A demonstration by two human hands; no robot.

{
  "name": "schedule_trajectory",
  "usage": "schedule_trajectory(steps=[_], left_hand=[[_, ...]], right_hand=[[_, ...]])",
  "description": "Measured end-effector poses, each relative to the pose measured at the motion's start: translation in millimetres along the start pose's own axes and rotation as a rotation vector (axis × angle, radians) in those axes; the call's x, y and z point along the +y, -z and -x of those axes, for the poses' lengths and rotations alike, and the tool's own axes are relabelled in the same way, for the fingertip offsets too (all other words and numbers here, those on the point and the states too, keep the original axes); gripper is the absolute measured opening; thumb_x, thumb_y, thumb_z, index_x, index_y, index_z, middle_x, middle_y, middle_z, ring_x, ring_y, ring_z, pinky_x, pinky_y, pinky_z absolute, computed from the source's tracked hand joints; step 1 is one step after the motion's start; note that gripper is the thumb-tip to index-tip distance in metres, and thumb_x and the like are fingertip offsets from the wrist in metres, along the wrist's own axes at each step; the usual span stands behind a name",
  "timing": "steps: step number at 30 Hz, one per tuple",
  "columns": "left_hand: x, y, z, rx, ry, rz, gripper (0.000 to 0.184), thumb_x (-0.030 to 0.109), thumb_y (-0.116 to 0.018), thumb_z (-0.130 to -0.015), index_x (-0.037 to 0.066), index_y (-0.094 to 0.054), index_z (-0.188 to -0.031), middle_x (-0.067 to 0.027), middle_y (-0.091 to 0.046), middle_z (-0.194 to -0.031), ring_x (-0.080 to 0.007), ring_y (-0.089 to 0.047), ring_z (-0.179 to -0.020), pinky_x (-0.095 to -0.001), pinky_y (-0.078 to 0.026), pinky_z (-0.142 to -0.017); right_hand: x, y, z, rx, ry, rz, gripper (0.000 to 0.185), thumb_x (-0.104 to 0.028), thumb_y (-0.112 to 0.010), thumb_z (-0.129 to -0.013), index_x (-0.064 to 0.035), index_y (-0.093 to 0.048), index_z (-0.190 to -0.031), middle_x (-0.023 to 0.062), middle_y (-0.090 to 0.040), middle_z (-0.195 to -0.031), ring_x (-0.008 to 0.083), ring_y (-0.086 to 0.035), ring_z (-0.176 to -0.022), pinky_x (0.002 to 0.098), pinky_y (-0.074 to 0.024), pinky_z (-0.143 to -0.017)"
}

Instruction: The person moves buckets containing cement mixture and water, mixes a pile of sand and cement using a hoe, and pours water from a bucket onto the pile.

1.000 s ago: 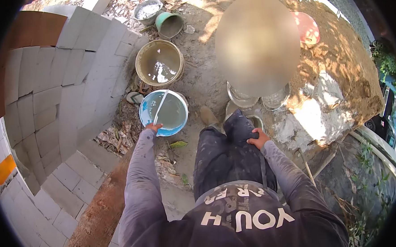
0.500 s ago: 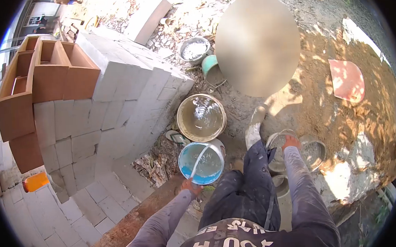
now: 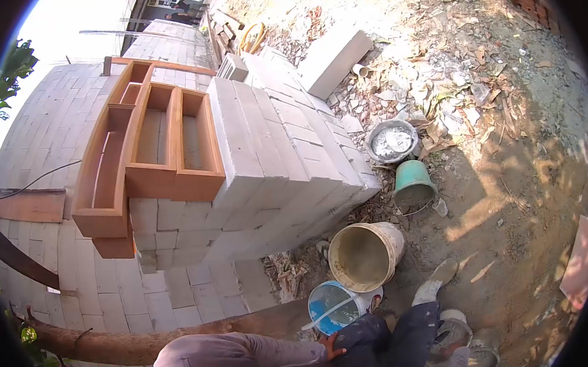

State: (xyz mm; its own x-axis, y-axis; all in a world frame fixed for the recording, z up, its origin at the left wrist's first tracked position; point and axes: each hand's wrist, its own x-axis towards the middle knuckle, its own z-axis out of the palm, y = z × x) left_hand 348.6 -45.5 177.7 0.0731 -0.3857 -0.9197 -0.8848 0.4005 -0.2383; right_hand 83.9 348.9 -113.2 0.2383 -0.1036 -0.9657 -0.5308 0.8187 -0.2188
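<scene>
My left hand [image 3: 332, 347] rests on the dark trouser leg [image 3: 365, 337] at my knee, fingers apart and holding nothing. Just above it stands the blue-rimmed bucket [image 3: 332, 306] of cloudy water, a pale strip lying across it. My right sleeve [image 3: 458, 361] reaches to the bottom edge over the grey mortar-stained buckets [image 3: 484, 358]; I cannot make out the right hand's fingers. Behind the blue-rimmed bucket is a larger cream bucket [image 3: 360, 256], tilted in view, with murky liquid inside.
Stacked pale blocks [image 3: 272, 151] carry brown box frames [image 3: 150, 134] at the left. A metal basin [image 3: 392, 140] and a green bucket [image 3: 413, 185] stand farther back. A log [image 3: 149, 346] lies at lower left, a reddish board [image 3: 581, 261] at right.
The view has swung left and up, so everything sits lower and to the right. My left hand has left the blue-rimmed bucket for my knee. The blurred patch is gone.
</scene>
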Motion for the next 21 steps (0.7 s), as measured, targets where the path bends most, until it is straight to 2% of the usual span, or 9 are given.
schedule_trajectory(steps=[2, 5, 7, 9, 11, 13, 15, 19, 21], left_hand=[[35, 23, 10, 0.017, -0.012, -0.012, 0.099, 0.072, -0.059, -0.073, 0.023, -0.019, -0.151, -0.0314, -0.036, -0.138, -0.0505, -0.046, -0.12, -0.054, -0.04, -0.099], [74, 66, 30, 0.054, -0.071, -0.047, 0.096, 0.07, -0.058, -0.075, 0.024, -0.019, -0.151, -0.0288, -0.037, -0.138, -0.0491, -0.047, -0.12, -0.0557, -0.04, -0.098], [102, 108, 52, 0.019, -0.136, -0.072, 0.094, 0.069, -0.057, -0.076, 0.026, -0.019, -0.151, -0.0266, -0.034, -0.143, -0.0492, -0.043, -0.124, -0.0573, -0.038, -0.1], [123, 137, 67, 0.126, -0.289, -0.168, 0.088, 0.068, -0.054, -0.08, 0.029, -0.019, -0.151, -0.0215, -0.024, -0.151, -0.0481, -0.032, -0.133, -0.0585, -0.032, -0.105], [180, 184, 104, 0.25, -0.481, -0.47, 0.083, 0.066, -0.054, -0.081, 0.031, -0.023, -0.149, -0.0153, -0.017, -0.155, -0.0482, -0.026, -0.136, -0.0592, -0.028, -0.107], [213, 190, 87, 0.35, -0.688, -0.661, 0.081, 0.065, -0.053, -0.083, 0.031, -0.023, -0.15, -0.0105, -0.01, -0.157, -0.0452, -0.02, -0.139, -0.0608, -0.024, -0.108], [263, 186, 64, 0.264, -0.651, -0.69, 0.082, 0.065, -0.055, -0.082, 0.032, -0.021, -0.15, -0.01, -0.01, -0.158, -0.0447, -0.02, -0.14, -0.0605, -0.024, -0.108], [342, 187, 28, 0.095, -0.494, -0.751, 0.084, 0.063, -0.057, -0.081, 0.035, -0.017, -0.15, -0.0086, -0.007, -0.158, -0.0435, -0.02, -0.14, -0.0601, -0.026, -0.107], [380, 184, 8, 0.176, -0.494, -0.727, 0.084, 0.055, -0.062, -0.08, 0.036, -0.018, -0.149, -0.0097, -0.012, -0.157, -0.0419, -0.031, -0.134, -0.0587, -0.032, -0.103]], right_hand=[[-22, 8, 49, 0.054, 0.059, -0.2, 0.091, -0.075, -0.041, -0.079, -0.0031, -0.048, -0.135, 0.0217, -0.037, -0.145, 0.0357, -0.041, -0.132, 0.0394, -0.0331, -0.11], [-21, 53, 65, 0.175, -0.049, -0.155, 0.091, -0.076, -0.048, -0.075, -0.002, -0.055, -0.128, 0.0235, -0.047, -0.137, 0.0378, -0.045, -0.127, 0.0416, -0.0363, -0.107], [-13, 113, 107, 0.26, 0.006, -0.145, 0.087, -0.074, -0.048, -0.078, -0.0012, -0.058, -0.125, 0.0225, -0.054, -0.13, 0.0396, -0.049, -0.123, 0.0436, -0.038, -0.104], [5, 156, 137, 0.397, 0.085, -0.144, 0.081, -0.072, -0.05, -0.078, 0.0001, -0.067, -0.109, 0.0241, -0.062, -0.115, 0.0388, -0.058, -0.111, 0.0443, -0.044, -0.097], [12, 205, 193, 0.428, 0.029, -0.249, 0.077, -0.07, -0.052, -0.079, 0.0004, -0.068, -0.105, 0.0242, -0.064, -0.107, 0.0398, -0.06, -0.104, 0.0459, -0.0469, -0.091], [21, 246, 241, 0.513, -0.007, -0.311, 0.074, -0.071, -0.054, -0.078, -0.0004, -0.068, -0.098, 0.0234, -0.066, -0.099, 0.0394, -0.062, -0.099, 0.0463, -0.048, -0.088], [52, 264, 201, 0.598, -0.047, -0.363, 0.075, -0.07, -0.055, -0.079, -0.0015, -0.065, -0.107, 0.0228, -0.065, -0.1, 0.0399, -0.06, -0.102, 0.0464, -0.0467, -0.09], [67, 349, 204, 0.754, -0.04, -0.5, 0.072, -0.066, -0.059, -0.078, -0.001, -0.062, -0.107, 0.0221, -0.065, -0.105, 0.0374, -0.061, -0.102, 0.0441, -0.0476, -0.089], [79, 397, 199, 0.844, -0.081, -0.564, 0.067, -0.062, -0.062, -0.079, -0.0023, -0.062, -0.11, 0.0214, -0.064, -0.109, 0.0369, -0.061, -0.105, 0.0438, -0.0477, -0.091]])
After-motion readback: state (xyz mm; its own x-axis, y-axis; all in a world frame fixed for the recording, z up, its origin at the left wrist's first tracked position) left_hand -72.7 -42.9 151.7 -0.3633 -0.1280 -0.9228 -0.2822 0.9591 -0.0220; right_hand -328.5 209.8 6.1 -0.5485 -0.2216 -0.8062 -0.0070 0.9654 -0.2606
